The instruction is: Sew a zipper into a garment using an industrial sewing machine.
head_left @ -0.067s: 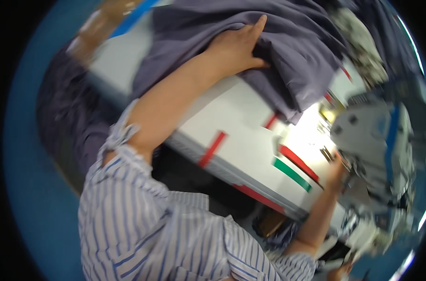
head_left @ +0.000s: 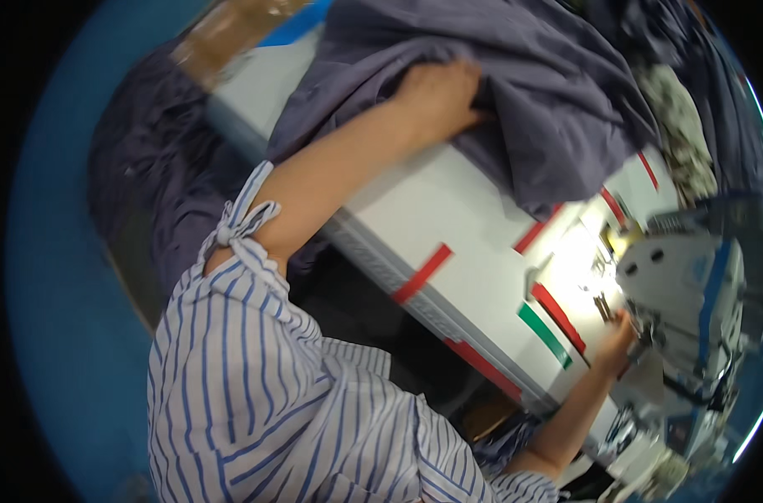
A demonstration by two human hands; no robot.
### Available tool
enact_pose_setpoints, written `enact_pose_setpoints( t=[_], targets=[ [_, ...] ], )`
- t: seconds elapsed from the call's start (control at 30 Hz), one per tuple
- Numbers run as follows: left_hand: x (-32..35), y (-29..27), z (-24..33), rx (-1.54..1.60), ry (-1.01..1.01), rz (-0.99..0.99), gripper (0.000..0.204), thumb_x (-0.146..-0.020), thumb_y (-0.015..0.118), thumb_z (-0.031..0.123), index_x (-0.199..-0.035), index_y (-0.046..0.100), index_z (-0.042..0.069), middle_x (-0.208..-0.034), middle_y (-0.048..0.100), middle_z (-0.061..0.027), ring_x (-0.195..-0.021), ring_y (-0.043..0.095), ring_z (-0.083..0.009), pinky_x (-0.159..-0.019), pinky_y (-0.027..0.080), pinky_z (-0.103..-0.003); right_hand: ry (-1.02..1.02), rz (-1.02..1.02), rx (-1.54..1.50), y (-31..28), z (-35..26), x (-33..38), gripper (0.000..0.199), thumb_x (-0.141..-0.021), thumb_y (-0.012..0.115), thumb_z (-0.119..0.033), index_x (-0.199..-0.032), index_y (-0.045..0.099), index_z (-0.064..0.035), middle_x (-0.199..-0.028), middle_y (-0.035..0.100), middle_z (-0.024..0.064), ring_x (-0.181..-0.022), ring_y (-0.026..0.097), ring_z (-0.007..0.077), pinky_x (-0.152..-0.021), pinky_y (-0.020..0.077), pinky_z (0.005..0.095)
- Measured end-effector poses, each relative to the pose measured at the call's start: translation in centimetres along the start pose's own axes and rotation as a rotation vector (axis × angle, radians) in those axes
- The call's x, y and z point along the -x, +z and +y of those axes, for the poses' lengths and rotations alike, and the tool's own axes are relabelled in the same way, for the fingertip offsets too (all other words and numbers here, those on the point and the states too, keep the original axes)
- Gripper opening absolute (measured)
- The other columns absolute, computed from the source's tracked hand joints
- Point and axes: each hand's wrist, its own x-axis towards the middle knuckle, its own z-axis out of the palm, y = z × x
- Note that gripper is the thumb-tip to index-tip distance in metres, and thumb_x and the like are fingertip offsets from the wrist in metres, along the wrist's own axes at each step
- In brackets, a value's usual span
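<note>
Fabric dominates the upper part of the view: a large heap of soft grey-purple cloth lies bunched over the far end of a white flat-topped desk, its lower edge hanging in folds toward the middle of the top. The left hand rests on this heap with its grip closed into the cloth, fingers buried in a fold. Its bare forearm stretches back across the desk edge to a blue-and-white striped shirt sleeve tied with a small bow at the cuff.

The right hand reaches to the near right part of the desk, just beside the base of a white sewing machine, where a bright lamp glare washes out the surface. Its fingers are blurred and partly hidden, so I cannot tell whether that grip is apart or together, or whether it holds anything.

Strips of red tape and one strip of green tape are stuck flat on the desk top between the two hands. More dark purple cloth hangs below the left side of the desk.
</note>
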Motion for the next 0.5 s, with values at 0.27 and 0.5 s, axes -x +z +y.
enact_pose_setpoints(
  t=[0.27,0.5],
  targets=[
    [23.2,-4.4,-14.3,1.132,-0.376,-1.260,0.035,-0.094,0.061,0.026,-0.116,0.064,-0.001,-0.096,0.070,-0.0110,-0.074,0.069,-0.0195,-0.055,0.053,-0.030,0.239,0.153,-0.638,-1.1,-6.4,-0.4,0.025,-0.101,0.058,-0.025,-0.101,0.072,-0.0032,-0.074,0.053,-0.0074,-0.064,0.040,0.0003,-0.054,0.0271,0.0165],
    [20.0,-20.0,-40.0,1.198,-0.530,1.230,0.036,-0.105,0.048,0.023,-0.133,0.056,0.001,-0.129,0.064,-0.0155,-0.117,0.063,-0.0311,-0.105,0.048,-0.043,0.310,0.192,-0.587,-0.5,-6.2,-2.3,0.032,-0.103,0.056,-0.030,-0.107,0.074,-0.0033,-0.073,0.050,-0.0086,-0.064,0.039,0.0016,-0.053,0.0274,0.0174]
  ],
)
